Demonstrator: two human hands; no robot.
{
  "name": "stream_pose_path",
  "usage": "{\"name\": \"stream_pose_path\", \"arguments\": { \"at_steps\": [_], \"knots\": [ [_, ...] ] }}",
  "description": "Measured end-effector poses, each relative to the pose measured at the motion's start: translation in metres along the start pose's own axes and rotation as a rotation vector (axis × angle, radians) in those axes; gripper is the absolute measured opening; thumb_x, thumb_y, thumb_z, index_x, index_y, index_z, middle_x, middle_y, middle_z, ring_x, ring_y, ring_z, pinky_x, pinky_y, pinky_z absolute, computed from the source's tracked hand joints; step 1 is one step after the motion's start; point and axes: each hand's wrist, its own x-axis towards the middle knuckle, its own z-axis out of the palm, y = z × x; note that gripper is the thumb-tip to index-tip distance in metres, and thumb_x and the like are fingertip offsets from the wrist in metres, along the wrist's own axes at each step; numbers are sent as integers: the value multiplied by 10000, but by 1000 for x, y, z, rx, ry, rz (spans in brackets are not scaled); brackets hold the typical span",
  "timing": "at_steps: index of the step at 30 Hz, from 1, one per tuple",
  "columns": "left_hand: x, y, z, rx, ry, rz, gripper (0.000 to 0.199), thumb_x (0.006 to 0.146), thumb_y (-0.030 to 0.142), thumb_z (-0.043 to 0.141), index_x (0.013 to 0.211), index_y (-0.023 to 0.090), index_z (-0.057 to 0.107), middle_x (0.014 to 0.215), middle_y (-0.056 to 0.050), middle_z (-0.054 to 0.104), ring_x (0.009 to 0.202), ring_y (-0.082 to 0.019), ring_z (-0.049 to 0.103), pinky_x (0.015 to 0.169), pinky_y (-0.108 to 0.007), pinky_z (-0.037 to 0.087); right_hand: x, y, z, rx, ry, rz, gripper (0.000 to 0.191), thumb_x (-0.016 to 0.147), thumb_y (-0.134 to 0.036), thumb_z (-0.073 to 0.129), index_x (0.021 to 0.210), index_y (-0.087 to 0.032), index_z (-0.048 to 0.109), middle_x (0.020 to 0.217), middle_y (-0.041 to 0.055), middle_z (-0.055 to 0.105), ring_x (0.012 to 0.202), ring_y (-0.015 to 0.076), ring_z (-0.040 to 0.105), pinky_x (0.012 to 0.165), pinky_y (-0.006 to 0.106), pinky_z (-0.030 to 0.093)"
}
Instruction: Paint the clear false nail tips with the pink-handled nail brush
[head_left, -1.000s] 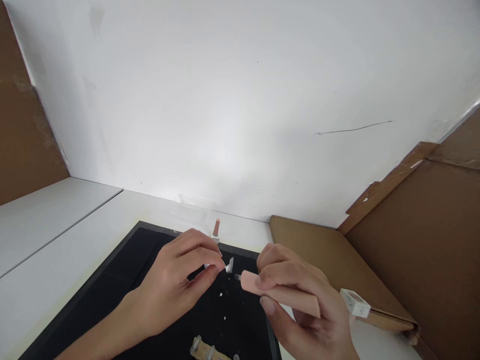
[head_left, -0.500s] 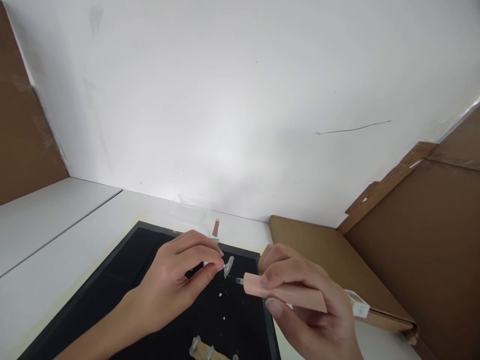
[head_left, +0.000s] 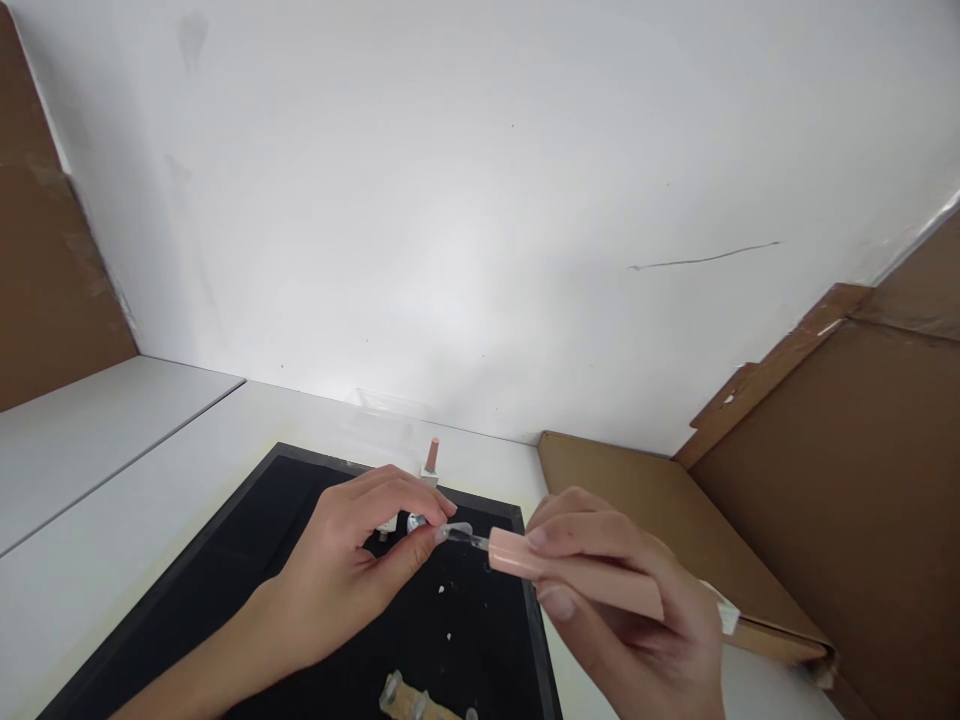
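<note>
Between thumb and fingertips, my left hand (head_left: 337, 575) pinches a clear false nail tip (head_left: 459, 529) above the black mat. My right hand (head_left: 630, 610) grips the long pink cap of a nail polish brush (head_left: 577, 574), held nearly level and pointing left. The brush's end lies against the nail tip, or just over it. Behind my left hand stands a small white-based bottle with a pink cap (head_left: 433, 457). Partly hidden by my left fingers are a small shiny round object (head_left: 415, 522) and a whitish piece.
At the bottom edge lies a tan strip (head_left: 409, 698) bearing clear nail tips. Small white bits (head_left: 442, 590) are scattered on the black mat (head_left: 277, 500). A flat cardboard box (head_left: 630, 485) and a white block (head_left: 729, 612) sit at right. A white wall (head_left: 450, 200) rises behind.
The nail tip has turned from nearly upright to lying sideways toward the brush. My right hand has shifted slightly, and the brush end now meets or overlaps the nail tip.
</note>
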Motion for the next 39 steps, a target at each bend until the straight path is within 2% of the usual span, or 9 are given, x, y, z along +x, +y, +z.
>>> {"name": "stream_pose_path", "arguments": {
  "at_steps": [3,9,12,17,21,28,33,39],
  "knots": [
    [1,3,0,-62,-31,-82,179,826,41,571,861,212,613,873,11,700,835,-111,658,759,-209,505,0,-1,0,-10,-35,19,306,772,-24,566,1000,-226,600,759,4,619,623,139,538,540,281,436],
    [3,6,1,-176,-53,-305,69,828,171,611,780,212,636,812,-1,700,851,-157,649,734,-246,495,-1,-1,-2,-72,-23,12,272,780,-10,531,939,-225,580,723,9,601,580,143,516,523,299,414],
    [2,6,0,-211,-50,-371,49,817,211,627,773,211,648,777,-8,691,866,-176,645,726,-258,486,0,-1,-2,-114,-9,8,235,786,-23,530,906,-218,582,690,10,588,542,139,487,503,304,400],
    [1,6,-3,-228,-48,-400,54,809,231,631,772,203,660,738,-12,696,800,-169,640,695,-261,474,-2,-2,-5,-137,44,-8,219,790,-31,542,887,-222,591,672,11,575,586,164,523,530,323,418],
    [1,7,-1,-203,-51,-411,54,797,199,632,757,210,667,723,7,691,723,-134,619,683,-241,463,-3,-2,-5,-135,64,-8,260,784,-24,558,943,-224,601,694,11,589,631,168,538,532,304,426],
    [4,9,1,-192,-57,-384,77,804,177,618,764,224,665,695,37,674,679,-97,601,650,-190,464,1,-2,-2,-97,-57,22,276,784,-18,547,965,-222,588,700,-5,572,603,133,518,518,266,419],
    [4,8,1,-228,-29,-383,62,804,186,623,772,222,662,726,29,691,706,-103,621,664,-187,482,3,-4,-4,-61,-81,-4,329,766,24,511,980,-214,585,675,-15,547,595,120,474,504,246,388],
    [5,9,1,-267,-5,-406,52,805,189,628,782,218,664,743,18,705,716,-114,633,658,-193,495,4,-6,-5,-82,-94,-3,325,754,25,510,957,-217,588,670,1,574,594,138,494,501,261,400]
  ]
}}
